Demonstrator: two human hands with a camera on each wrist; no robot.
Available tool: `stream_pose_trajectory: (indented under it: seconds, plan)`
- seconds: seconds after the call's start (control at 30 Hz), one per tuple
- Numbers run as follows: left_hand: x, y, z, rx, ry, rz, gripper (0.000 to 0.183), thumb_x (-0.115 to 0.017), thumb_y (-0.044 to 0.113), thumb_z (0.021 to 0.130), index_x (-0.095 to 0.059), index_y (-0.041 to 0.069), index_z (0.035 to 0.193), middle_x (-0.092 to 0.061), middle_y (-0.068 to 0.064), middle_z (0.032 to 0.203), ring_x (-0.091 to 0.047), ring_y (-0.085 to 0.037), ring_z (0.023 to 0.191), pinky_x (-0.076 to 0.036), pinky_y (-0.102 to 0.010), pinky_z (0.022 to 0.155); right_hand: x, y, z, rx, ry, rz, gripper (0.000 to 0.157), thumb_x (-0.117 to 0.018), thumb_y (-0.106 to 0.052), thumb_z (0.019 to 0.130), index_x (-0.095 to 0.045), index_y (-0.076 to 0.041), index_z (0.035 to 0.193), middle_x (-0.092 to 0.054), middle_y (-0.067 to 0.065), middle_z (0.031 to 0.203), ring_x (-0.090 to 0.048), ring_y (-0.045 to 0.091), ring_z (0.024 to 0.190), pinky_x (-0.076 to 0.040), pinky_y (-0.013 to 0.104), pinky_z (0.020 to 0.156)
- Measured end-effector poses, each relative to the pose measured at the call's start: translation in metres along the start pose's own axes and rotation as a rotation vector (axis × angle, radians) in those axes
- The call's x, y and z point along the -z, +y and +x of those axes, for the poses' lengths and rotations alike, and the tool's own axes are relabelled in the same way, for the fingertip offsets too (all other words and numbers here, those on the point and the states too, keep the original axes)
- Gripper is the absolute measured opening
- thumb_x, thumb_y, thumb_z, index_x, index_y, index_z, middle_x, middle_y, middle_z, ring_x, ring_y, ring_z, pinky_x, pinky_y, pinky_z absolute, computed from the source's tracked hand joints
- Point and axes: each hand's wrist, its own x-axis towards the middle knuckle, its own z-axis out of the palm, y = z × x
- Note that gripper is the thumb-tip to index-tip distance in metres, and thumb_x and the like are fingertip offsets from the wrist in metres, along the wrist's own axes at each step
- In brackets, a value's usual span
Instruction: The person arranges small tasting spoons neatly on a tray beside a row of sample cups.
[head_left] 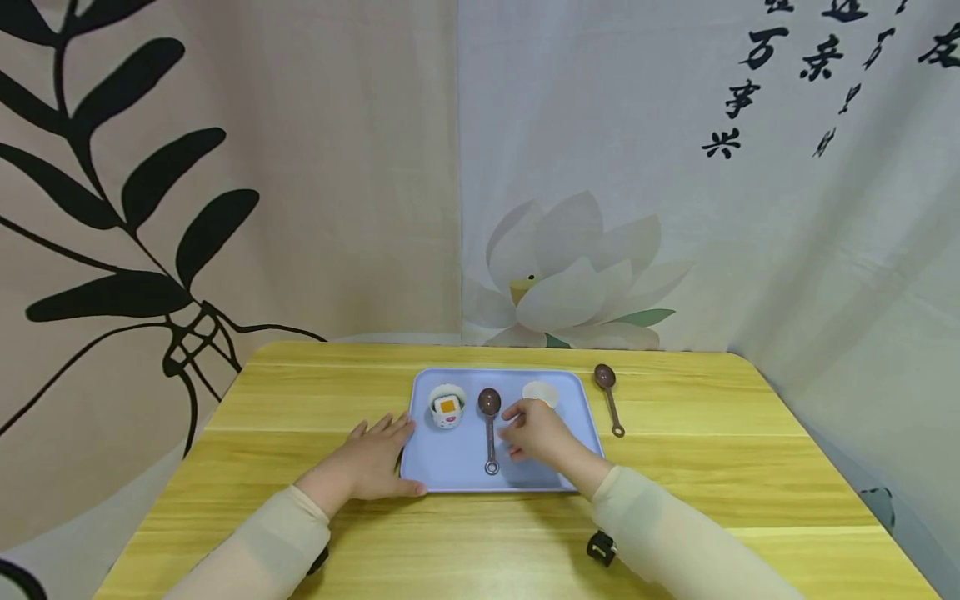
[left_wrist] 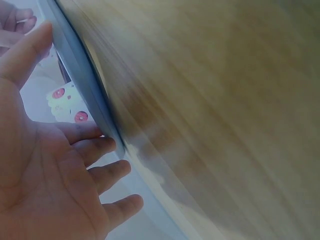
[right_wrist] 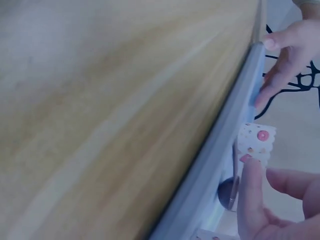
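A pale blue-lavender tray (head_left: pixel 457 475) lies on the table. My left hand (head_left: pixel 375 462) is spread along its left edge, thumb at the near left corner, fingers straight in the left wrist view. Over the tray's right half is my right hand (head_left: pixel 536 429), thumb and fingers apart with nothing visible between them. Just left of its fingertips lies a brown spoon (head_left: pixel 490 408), bowl away from me. A white paper cup (head_left: pixel 447 407) with a pink print stands at the tray's left, a white-and-orange piece in it. Behind the right hand a second white cup (head_left: pixel 542 392) is partly hidden.
Another brown spoon (head_left: pixel 606 383) lies on the wooden table (head_left: pixel 697 442), right of the tray. A curtain (head_left: pixel 360 167) with printed leaves, a lotus and characters hangs behind the table's far edge.
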Motion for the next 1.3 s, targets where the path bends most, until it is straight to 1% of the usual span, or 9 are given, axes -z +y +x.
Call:
stream_pose_trajectory:
  seconds: [0.23, 0.43, 0.6, 0.77, 1.1, 1.3]
  plan:
    - [0.001, 0.001, -0.002, -0.002, 0.002, -0.021, 0.107, -0.074, 0.064, 0.079, -0.036, -0.004, 0.152, -0.028, -0.020, 0.161, -0.023, -0.046, 0.147, -0.015, -0.069, 0.114, 0.012, -0.006, -0.006, 0.020, -0.019, -0.056, 0.023, -0.071, -0.003, 0.091, -0.065, 0.005, 0.111, -0.063, 0.010, 0.083, -0.065, 0.020, 0.066, -0.060, 0.033, 0.061]
    - [0.001, 0.001, -0.001, 0.001, 0.007, -0.016, 0.107, -0.075, 0.064, 0.079, -0.036, -0.004, 0.152, -0.028, -0.020, 0.161, -0.023, -0.046, 0.147, -0.015, -0.069, 0.114, 0.022, -0.013, -0.011, 0.035, -0.021, -0.075, 0.023, -0.071, -0.005, 0.092, -0.066, 0.005, 0.112, -0.063, 0.010, 0.086, -0.066, 0.018, 0.067, -0.060, 0.032, 0.060]
    - [0.000, 0.000, -0.001, -0.001, 0.009, -0.016, 0.106, -0.075, 0.063, 0.079, -0.036, -0.004, 0.152, -0.028, -0.020, 0.161, -0.023, -0.046, 0.147, -0.015, -0.068, 0.114, 0.030, -0.014, -0.014, 0.021, -0.007, -0.057, 0.021, -0.071, -0.005, 0.092, -0.067, 0.004, 0.110, -0.063, 0.010, 0.088, -0.066, 0.019, 0.068, -0.060, 0.032, 0.061]
    - [0.000, 0.000, -0.001, 0.002, 0.007, -0.014, 0.106, -0.074, 0.063, 0.079, -0.036, -0.004, 0.152, -0.028, -0.020, 0.161, -0.023, -0.045, 0.147, -0.015, -0.068, 0.114, 0.036, -0.012, -0.017, 0.025, 0.002, -0.034, 0.022, -0.070, -0.005, 0.092, -0.067, 0.004, 0.111, -0.063, 0.010, 0.088, -0.066, 0.020, 0.069, -0.060, 0.034, 0.063]
    - [0.001, 0.002, -0.003, -0.005, 0.010, -0.022, 0.107, -0.074, 0.064, 0.079, -0.036, -0.005, 0.152, -0.029, -0.021, 0.160, -0.024, -0.047, 0.146, -0.016, -0.070, 0.113, 0.050, -0.007, -0.022, 0.029, 0.026, -0.021, 0.021, -0.070, -0.006, 0.093, -0.068, 0.003, 0.112, -0.063, 0.012, 0.092, -0.069, 0.033, 0.079, -0.061, 0.035, 0.064]
    - [0.002, 0.002, -0.003, -0.005, 0.010, -0.016, 0.107, -0.075, 0.063, 0.079, -0.036, -0.005, 0.151, -0.029, -0.022, 0.160, -0.024, -0.047, 0.146, -0.016, -0.070, 0.113, 0.059, -0.007, -0.025, 0.051, 0.035, -0.028, 0.018, -0.070, -0.006, 0.093, -0.068, 0.004, 0.108, -0.065, 0.011, 0.091, -0.067, 0.026, 0.075, -0.060, 0.034, 0.064]
